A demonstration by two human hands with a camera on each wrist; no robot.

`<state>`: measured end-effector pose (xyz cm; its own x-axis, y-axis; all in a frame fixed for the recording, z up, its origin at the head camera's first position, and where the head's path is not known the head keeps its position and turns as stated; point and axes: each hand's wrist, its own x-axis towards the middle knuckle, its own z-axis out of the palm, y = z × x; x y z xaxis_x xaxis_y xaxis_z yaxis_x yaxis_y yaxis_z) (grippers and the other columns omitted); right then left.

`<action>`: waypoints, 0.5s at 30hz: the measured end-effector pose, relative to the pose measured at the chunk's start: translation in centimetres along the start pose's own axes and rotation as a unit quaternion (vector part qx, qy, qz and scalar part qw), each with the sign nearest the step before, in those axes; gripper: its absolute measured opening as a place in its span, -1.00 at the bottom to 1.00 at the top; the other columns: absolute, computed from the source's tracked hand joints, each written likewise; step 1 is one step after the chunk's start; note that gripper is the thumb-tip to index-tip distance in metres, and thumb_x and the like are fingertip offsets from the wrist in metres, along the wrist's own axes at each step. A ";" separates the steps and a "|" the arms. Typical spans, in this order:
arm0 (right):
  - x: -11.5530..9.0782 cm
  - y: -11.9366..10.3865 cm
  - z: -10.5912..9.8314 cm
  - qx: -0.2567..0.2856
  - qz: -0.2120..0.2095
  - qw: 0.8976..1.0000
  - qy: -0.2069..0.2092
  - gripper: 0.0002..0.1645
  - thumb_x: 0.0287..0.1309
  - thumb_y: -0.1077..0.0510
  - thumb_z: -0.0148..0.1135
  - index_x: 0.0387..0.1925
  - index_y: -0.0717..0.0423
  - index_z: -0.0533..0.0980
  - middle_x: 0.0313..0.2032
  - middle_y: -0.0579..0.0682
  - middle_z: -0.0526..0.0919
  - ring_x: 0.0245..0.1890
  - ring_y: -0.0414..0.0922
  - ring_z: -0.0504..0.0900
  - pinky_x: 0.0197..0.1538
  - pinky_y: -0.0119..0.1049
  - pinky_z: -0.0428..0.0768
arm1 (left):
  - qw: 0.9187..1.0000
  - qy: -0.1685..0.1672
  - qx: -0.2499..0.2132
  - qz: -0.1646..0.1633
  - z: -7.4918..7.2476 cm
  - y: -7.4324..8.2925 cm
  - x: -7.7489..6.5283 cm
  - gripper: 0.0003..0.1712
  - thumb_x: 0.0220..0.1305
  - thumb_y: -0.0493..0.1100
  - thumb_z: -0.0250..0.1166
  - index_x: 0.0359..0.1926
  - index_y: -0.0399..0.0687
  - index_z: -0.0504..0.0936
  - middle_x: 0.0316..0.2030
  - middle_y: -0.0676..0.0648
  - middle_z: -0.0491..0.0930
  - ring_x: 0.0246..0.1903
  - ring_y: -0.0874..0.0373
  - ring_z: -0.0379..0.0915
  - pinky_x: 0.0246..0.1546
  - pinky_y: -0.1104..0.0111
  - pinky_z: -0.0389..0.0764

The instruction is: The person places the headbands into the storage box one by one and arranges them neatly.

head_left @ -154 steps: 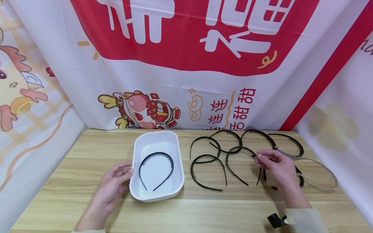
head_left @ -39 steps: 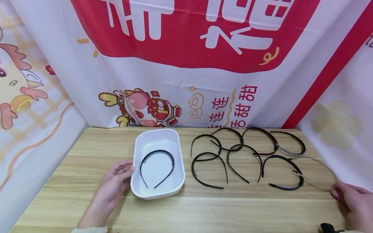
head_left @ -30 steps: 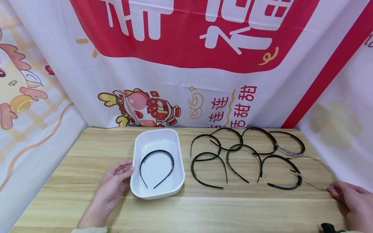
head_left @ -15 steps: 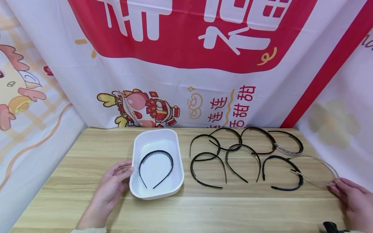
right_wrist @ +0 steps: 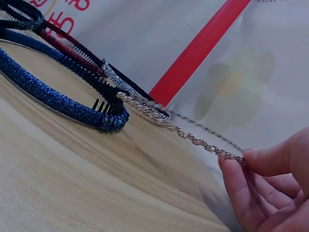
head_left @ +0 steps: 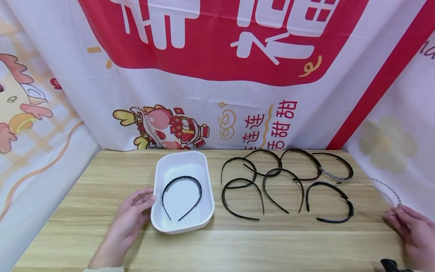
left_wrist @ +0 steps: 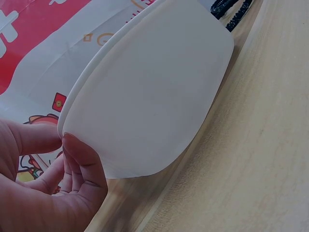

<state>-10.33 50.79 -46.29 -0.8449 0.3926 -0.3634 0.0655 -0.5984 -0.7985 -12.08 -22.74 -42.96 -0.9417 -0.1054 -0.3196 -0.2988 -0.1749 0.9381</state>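
Observation:
In the head view my left hand (head_left: 130, 215) holds the left side of a white plastic tub (head_left: 211, 196). The left wrist view shows thumb and forefinger pinching the tub's rim. One black toothed headband (head_left: 184, 177) lies inside the tub. Far right, my right hand (head_left: 412, 230) pinches a thin, twisted, pale metallic headband (right_wrist: 186, 135) between thumb and forefinger, by its near part. In the right wrist view its far end meets or overlaps a glittery dark blue headband (right_wrist: 43, 94) on the table; contact cannot be told.
Several dark toothed headbands lie right of the tub, some overlapping, among them a black one (head_left: 239, 216), a dark red one (head_left: 300, 150) and one with a silvery stretch (head_left: 334, 176). The wooden table (head_left: 238, 249) ends at printed cloth walls (head_left: 217, 94).
My right hand has left the dark headbands and gone right to the pale headband. Lately that headband has shifted right and slightly up in its pinch. My left hand stays at the tub.

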 end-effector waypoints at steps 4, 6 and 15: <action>-0.3 0.3 -0.2 0.092 -0.027 0.994 -0.055 -0.70 0.44 0.44 0.23 -0.27 0.12 0.79 -0.43 0.10 0.86 -0.42 -0.08 0.87 -0.30 -0.25 0.84 | 1.000 0.000 0.001 -0.002 0.0 0.0 0.0 -0.77 0.53 -0.26 0.31 0.05 0.19 0.62 -0.14 0.23 0.75 -0.11 0.31 0.65 -0.07 0.42 0.67; -0.3 0.3 -0.2 0.116 -0.035 0.990 -0.068 -0.71 0.45 0.45 0.22 -0.24 0.15 0.79 -0.42 0.14 0.86 -0.42 -0.06 0.88 -0.32 -0.23 0.84 | 1.000 0.000 0.004 -0.005 0.0 0.0 0.0 -0.77 0.53 -0.25 0.31 0.07 0.18 0.61 -0.13 0.23 0.75 -0.10 0.31 0.64 -0.07 0.42 0.67; -0.8 0.1 0.6 0.120 -0.056 0.988 -0.075 -0.72 0.45 0.44 0.22 -0.22 0.14 0.79 -0.40 0.09 0.87 -0.41 -0.08 0.88 -0.33 -0.32 0.82 | 1.000 0.000 0.007 -0.003 0.0 0.0 0.0 -0.74 0.52 -0.27 0.31 0.10 0.16 0.58 -0.13 0.24 0.74 -0.10 0.31 0.64 -0.06 0.44 0.66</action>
<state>-9.99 50.06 -45.78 -0.9104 0.3675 -0.1900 -0.1444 -0.7126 -0.6865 -12.11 -22.73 -42.93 -0.9399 -0.1037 -0.3254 -0.3070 -0.1611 0.9380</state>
